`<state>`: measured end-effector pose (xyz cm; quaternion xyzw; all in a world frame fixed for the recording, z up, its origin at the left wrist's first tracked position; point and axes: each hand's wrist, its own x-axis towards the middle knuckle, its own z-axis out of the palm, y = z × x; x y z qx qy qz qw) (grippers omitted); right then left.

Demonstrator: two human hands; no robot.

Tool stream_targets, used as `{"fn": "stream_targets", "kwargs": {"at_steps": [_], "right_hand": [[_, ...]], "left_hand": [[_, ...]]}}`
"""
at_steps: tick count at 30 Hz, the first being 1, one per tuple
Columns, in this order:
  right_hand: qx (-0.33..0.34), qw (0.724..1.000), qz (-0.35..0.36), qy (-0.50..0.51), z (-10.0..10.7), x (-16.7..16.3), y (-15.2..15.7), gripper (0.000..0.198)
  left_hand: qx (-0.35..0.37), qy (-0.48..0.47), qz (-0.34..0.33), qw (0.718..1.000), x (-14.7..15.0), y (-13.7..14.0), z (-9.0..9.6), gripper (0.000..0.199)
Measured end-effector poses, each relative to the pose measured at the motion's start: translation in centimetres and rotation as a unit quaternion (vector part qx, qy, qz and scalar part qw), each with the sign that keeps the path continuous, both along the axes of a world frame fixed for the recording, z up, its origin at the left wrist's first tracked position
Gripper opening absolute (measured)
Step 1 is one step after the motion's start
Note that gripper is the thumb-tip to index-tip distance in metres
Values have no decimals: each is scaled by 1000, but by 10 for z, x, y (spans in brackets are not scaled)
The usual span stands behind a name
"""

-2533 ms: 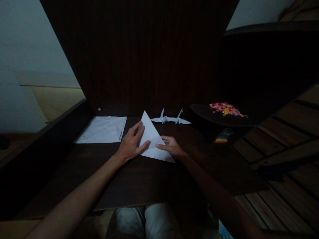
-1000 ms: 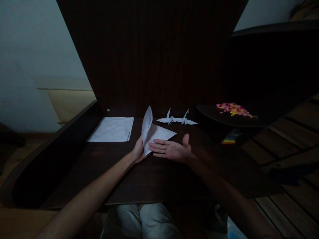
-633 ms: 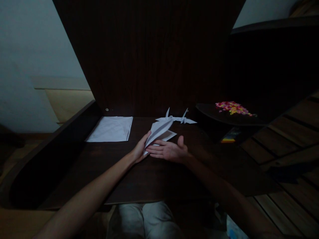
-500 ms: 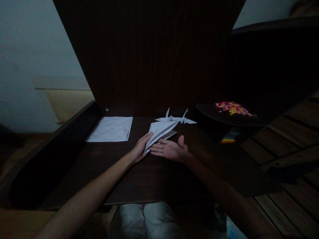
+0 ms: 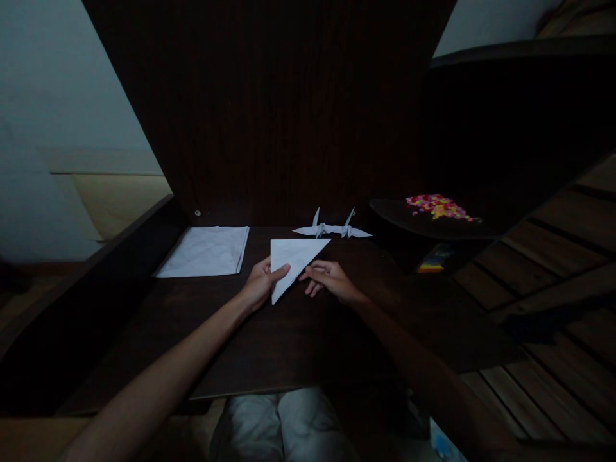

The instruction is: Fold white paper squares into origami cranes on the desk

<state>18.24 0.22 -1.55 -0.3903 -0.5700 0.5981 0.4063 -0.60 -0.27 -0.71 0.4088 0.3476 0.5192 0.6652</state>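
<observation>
A folded white paper triangle (image 5: 291, 256) is held above the dark desk, its flat edge at the top and a point toward me. My left hand (image 5: 260, 282) grips its left side, thumb on top and fingers behind. On the slanting right edge, my right hand (image 5: 332, 281) has curled fingers, with thumb and forefinger closed at the paper's border. Just beyond the triangle stand two white folded-paper cranes (image 5: 320, 229), side by side. To the left lies a stack of white paper sheets (image 5: 205, 250).
The dark wooden desk (image 5: 240, 359) has a raised side panel (image 5: 96, 301) on the left and a tall back panel (image 5: 289, 115). A small shelf (image 5: 389, 215) at the right bears a heap of pink, red and yellow pieces (image 5: 440, 206). My lap is below the front edge.
The paper has gone from partly spread flaps to a flat triangle facing me. My right hand has turned over from open, palm up, to curled fingers at the paper's edge. The view has shifted slightly.
</observation>
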Motion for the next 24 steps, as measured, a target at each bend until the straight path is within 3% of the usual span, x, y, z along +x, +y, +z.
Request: {"fn": "stream_targets", "kwargs": {"at_steps": [7,10,15,19,24], "right_hand": [[14,999,-46,1,-7,-5,3,37],[-18,998,-52,29,-6,-3,2,32],[-80,995,-12,55,-2,0,0,27],[-96,994,9,51,-3,0,0,24],[-88,995,-20,32,-1,2,-1,30]], "left_hand": [[-26,70,-46,996,6,-2,-7,35],[-27,99,-35,994,4,0,-6,35],[30,124,-12,992,-7,6,0,28],[62,127,-51,989,-14,10,0,22],[52,147,-100,983,-16,12,-3,22]]}}
